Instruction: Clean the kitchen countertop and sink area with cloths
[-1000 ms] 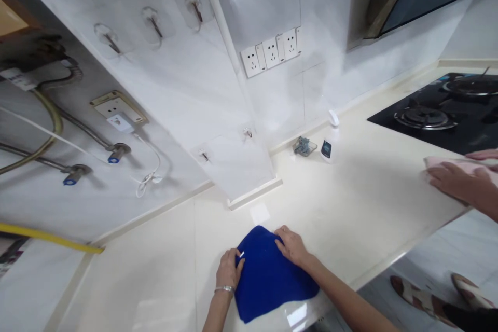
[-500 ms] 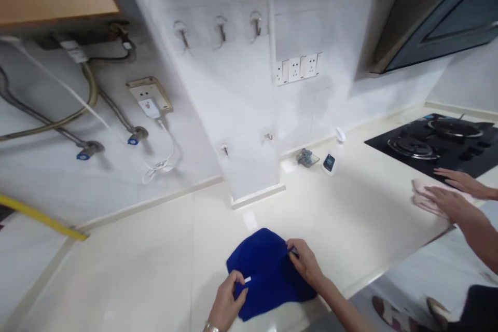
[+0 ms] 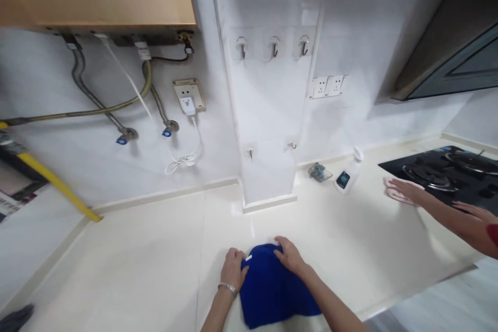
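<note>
A blue cloth [image 3: 268, 290] with a small white tag lies on the pale countertop [image 3: 155, 259] and reaches toward its front edge. My left hand [image 3: 233, 268], with a bracelet at the wrist, grips the cloth's far left corner beside the tag. At the far right corner, my right hand [image 3: 288, 255] pinches the cloth between thumb and curled fingers. The cloth's far edge is drawn between both hands, and its near part spreads toward me.
A co-worker's hand [image 3: 404, 190] presses a pink cloth [image 3: 395, 196] beside the black gas stove [image 3: 431, 174]. Near the wall stand a white spray bottle [image 3: 349, 174] and a small dish [image 3: 321, 172] holding something grey-blue. A yellow pipe [image 3: 58, 181] meets the counter at left.
My view has turned left. Both my hands have shifted to the far corners of the blue cloth. The co-worker's hand has pushed the pink cloth farther back, toward the stove's left edge.
</note>
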`<state>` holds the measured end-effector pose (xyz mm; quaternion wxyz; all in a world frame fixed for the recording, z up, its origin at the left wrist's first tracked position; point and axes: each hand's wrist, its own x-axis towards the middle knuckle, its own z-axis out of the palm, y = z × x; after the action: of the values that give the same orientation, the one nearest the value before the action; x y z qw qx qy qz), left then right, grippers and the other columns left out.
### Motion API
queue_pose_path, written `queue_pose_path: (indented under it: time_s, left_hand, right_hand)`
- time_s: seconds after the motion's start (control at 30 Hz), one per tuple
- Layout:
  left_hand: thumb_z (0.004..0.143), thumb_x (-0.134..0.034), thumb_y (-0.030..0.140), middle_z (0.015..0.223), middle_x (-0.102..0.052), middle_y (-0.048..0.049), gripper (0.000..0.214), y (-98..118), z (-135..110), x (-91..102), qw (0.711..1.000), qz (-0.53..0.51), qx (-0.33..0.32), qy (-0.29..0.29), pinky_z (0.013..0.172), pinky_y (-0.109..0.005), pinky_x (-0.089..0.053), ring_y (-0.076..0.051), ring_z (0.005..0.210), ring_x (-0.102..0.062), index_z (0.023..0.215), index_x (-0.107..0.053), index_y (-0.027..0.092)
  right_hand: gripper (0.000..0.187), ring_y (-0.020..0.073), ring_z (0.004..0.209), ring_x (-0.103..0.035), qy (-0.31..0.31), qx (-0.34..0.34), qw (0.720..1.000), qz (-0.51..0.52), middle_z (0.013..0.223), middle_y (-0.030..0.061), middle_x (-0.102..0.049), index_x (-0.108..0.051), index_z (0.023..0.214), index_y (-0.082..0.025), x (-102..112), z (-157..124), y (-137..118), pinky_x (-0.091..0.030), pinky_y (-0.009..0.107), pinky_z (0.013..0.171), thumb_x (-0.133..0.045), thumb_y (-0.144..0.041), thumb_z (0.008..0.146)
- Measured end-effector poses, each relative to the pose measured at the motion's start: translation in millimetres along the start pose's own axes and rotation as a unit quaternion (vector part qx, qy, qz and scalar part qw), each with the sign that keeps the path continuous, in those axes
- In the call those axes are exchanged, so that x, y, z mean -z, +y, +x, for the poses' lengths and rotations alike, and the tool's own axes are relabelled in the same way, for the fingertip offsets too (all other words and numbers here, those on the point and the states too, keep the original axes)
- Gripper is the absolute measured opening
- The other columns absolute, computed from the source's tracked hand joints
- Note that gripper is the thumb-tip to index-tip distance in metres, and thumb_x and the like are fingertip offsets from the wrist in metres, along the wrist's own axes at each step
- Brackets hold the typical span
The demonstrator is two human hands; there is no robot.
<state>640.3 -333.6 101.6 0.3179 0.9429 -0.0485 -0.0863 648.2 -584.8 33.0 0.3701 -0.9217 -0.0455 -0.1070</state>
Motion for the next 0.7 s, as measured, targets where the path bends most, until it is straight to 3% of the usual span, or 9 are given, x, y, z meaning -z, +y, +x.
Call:
queue_pose_path:
  time_s: [0.1,0.2,0.33,0.43,0.53,0.7]
  left_hand:
    - [0.082,-0.058,0.028,0.083,-0.064,-0.0016,0.013,8.3,-3.8,18.9,0.999,-0.038,-0.026,-0.004,0.084,-0.034,-0.052,-0.019,0.084,-0.062,0.092,-0.063,0.022]
    - [0.086,-0.054,0.041,0.065,-0.051,0.0059,0.02,29.0,2.5,48.3,0.995,-0.079,-0.061,0.007,0.071,-0.03,-0.048,-0.016,0.067,-0.054,0.094,-0.06,0.023]
    - [0.089,-0.052,0.047,0.076,-0.057,0.0044,0.03,66.6,16.9,87.1,0.984,-0.12,-0.124,0.051,0.075,-0.03,-0.048,-0.014,0.072,-0.055,0.106,-0.058,0.024]
    - [0.09,-0.052,0.043,0.1,-0.067,-0.002,0.026,81.1,19.8,104.4,0.972,-0.137,-0.179,0.063,0.091,-0.032,-0.05,-0.016,0.091,-0.062,0.106,-0.058,0.024]
    - [0.087,-0.052,0.035,0.106,-0.069,-0.0035,0.02,71.1,11.0,98.2,0.971,-0.133,-0.196,0.042,0.096,-0.034,-0.049,-0.017,0.098,-0.064,0.103,-0.059,0.025]
    - [0.081,-0.053,0.028,0.091,-0.071,-0.0023,0.015,18.5,-35.4,37.5,0.984,-0.102,-0.136,-0.057,0.083,-0.033,-0.051,-0.018,0.083,-0.065,0.093,-0.06,0.024]
  right_hand:
    - [0.014,0.0225,0.087,-0.067,0.013,0.022,0.999,0.022,0.089,0.0053,-0.068,-0.065,0.092,-0.024,17.8,-7.1,-4.3,-0.057,0.039,0.084,-0.052,-0.026,0.091]
    - [0.02,0.0227,0.087,-0.064,0.09,0.071,0.99,0.077,0.09,0.006,-0.065,-0.064,0.096,-0.025,65.7,3.6,-23.7,-0.057,0.039,0.084,-0.045,-0.032,0.099]
    - [0.02,0.0234,0.097,-0.062,0.176,0.12,0.972,0.101,0.099,0.0075,-0.063,-0.063,0.104,-0.025,138.0,30.2,-64.6,-0.054,0.04,0.093,-0.047,-0.035,0.102]
    - [0.021,0.0232,0.103,-0.064,0.194,0.141,0.965,0.106,0.106,0.0084,-0.066,-0.063,0.109,-0.024,163.7,33.4,-84.2,-0.053,0.04,0.096,-0.047,-0.035,0.103]
    - [0.023,0.0221,0.101,-0.067,0.159,0.13,0.973,0.108,0.107,0.0079,-0.07,-0.063,0.113,-0.025,153.8,10.7,-79.8,-0.055,0.036,0.094,-0.046,-0.035,0.103]
    - [0.024,0.0218,0.091,-0.071,0.046,0.092,0.99,0.099,0.1,0.006,-0.072,-0.064,0.111,-0.028,95.0,-76.4,-33.5,-0.059,0.034,0.084,-0.043,-0.035,0.103]
